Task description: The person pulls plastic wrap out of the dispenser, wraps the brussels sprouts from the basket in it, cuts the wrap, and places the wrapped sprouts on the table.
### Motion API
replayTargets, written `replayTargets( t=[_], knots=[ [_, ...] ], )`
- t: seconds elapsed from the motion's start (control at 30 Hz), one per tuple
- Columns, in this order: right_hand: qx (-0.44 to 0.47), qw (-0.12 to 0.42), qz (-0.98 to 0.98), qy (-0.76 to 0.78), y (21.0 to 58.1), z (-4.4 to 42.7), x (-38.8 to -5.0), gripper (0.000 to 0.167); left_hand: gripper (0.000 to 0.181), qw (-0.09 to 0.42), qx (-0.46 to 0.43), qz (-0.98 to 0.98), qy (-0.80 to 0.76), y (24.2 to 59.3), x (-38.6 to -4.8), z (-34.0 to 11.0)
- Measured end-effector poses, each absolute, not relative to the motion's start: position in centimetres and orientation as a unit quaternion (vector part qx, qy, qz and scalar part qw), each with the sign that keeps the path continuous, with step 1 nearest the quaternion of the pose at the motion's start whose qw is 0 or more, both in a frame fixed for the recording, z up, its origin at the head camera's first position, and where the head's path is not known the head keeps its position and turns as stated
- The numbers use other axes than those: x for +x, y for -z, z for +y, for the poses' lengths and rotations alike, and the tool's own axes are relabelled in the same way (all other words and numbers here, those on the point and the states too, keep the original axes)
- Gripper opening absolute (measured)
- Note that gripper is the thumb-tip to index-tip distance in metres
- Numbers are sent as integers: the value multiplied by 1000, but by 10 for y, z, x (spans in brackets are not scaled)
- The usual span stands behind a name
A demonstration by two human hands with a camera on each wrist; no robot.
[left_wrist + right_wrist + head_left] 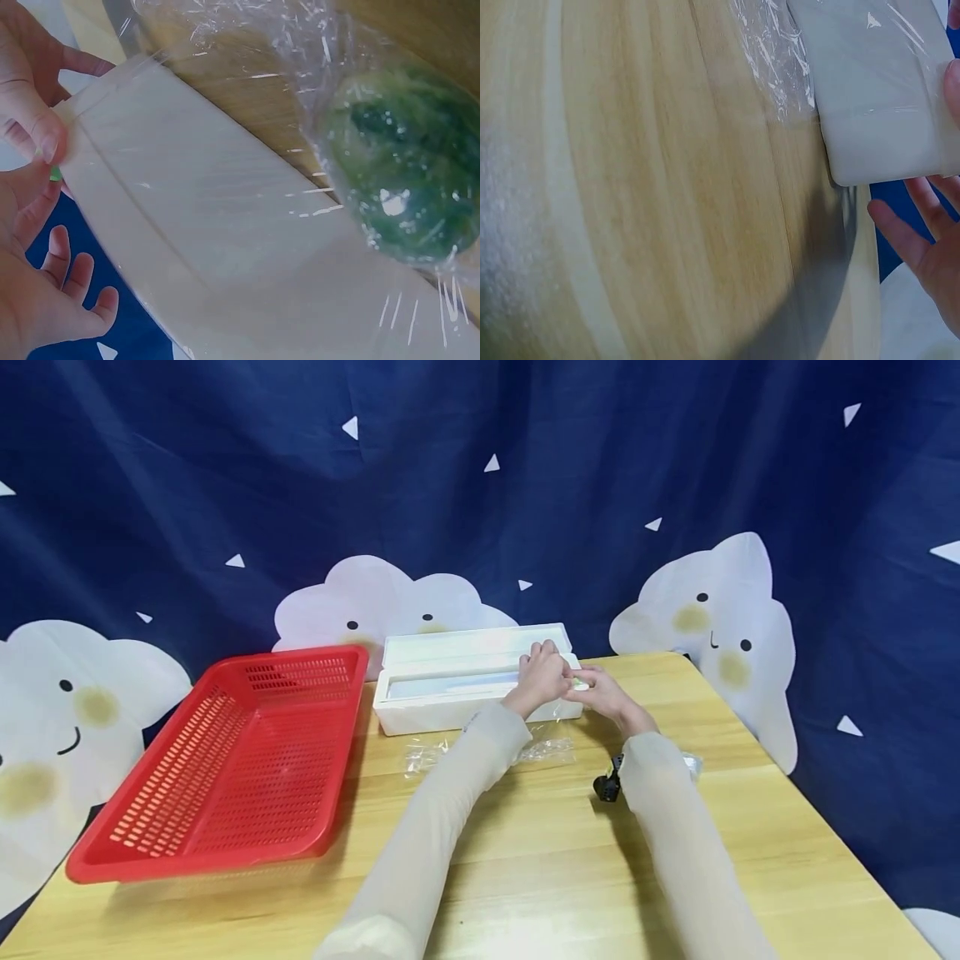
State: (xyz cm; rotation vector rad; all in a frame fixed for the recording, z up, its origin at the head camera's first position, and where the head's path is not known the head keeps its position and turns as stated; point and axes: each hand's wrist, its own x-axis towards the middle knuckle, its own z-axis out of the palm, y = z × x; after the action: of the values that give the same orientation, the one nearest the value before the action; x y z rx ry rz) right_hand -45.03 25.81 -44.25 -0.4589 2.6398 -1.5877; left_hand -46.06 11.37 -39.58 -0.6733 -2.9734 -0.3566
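Observation:
A long white cling film box (442,714) sits towards the back of the table, its lid (480,643) raised. Clear cling film (551,749) hangs over its front onto the tabletop. Over the box's right end, my left hand (542,675) has curled fingers and pinches near a small green tab (55,174) at the rim. My right hand (603,695) holds the same end, thumb and fingers around the corner. Beside the box in the left wrist view lies a rounded green item (409,169) wrapped in clear film; its kind is unclear, and the left sleeve hides it from the head view.
A red plastic basket (341,810) with slotted walls stands on the left of the wooden table (540,877). A small black object (607,783) and something shiny and silvery (693,766) lie near the right sleeve. A dark blue curtain (435,468) hangs behind.

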Motion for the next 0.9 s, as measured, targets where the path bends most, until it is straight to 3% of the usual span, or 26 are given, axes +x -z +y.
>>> replayTargets(
  t=[0.3,0.5,0.77,0.9],
  knots=[
    [-140,48,857,494,443,232,-451,52,10,51,-198,-975,92,396,-455,79],
    [-122,85,850,506,433,242,-449,57,8,37,-193,-978,64,383,-455,42],
    [-126,80,864,480,426,258,-444,58,9,5,-184,-982,-47,364,-450,0],
    [-129,80,863,481,432,258,-441,58,18,-11,-195,-973,-126,361,-445,-12]
  ],
)
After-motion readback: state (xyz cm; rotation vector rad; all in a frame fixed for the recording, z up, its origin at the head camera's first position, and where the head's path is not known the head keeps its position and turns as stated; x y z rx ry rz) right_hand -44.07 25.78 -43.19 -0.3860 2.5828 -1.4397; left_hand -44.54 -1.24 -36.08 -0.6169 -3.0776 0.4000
